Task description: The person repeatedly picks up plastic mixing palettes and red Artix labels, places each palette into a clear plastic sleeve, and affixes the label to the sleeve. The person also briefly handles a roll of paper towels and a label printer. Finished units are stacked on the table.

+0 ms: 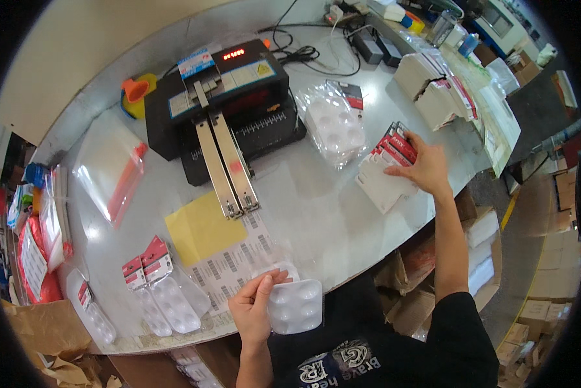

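Over the near edge of the table (pixel 332 239), a white welled tray (pixel 298 309) was held by its left side, pinched between thumb and fingers of the left hand (pixel 255 305). Because it was gripped at one side only and lay partly beyond the edge, a tilt or a drop toward the lap was judged possible if the pinch were loosened. At the right, the cards (pixel 384 171) were spanned by the right hand (pixel 427 167), its thumb and fingers set moderately wide; whether any card was gripped could not be told. Since the cards were fanned unevenly, two might be drawn together, or the pile might be pushed askew by the thumb.

Just beyond, bagged trays (pixel 336 126) were heaped in loose film, on which a card corner could be caught. Left of centre, the jutting rails of the machine (pixel 229 171) were overlain on the table by no guard that could be seen; a sleeve or tray might be knocked there. Beneath their end, yellow paper (pixel 203 229) and a label sheet (pixel 229 265) were spread flat, liable to be creased by a dragged wrist.
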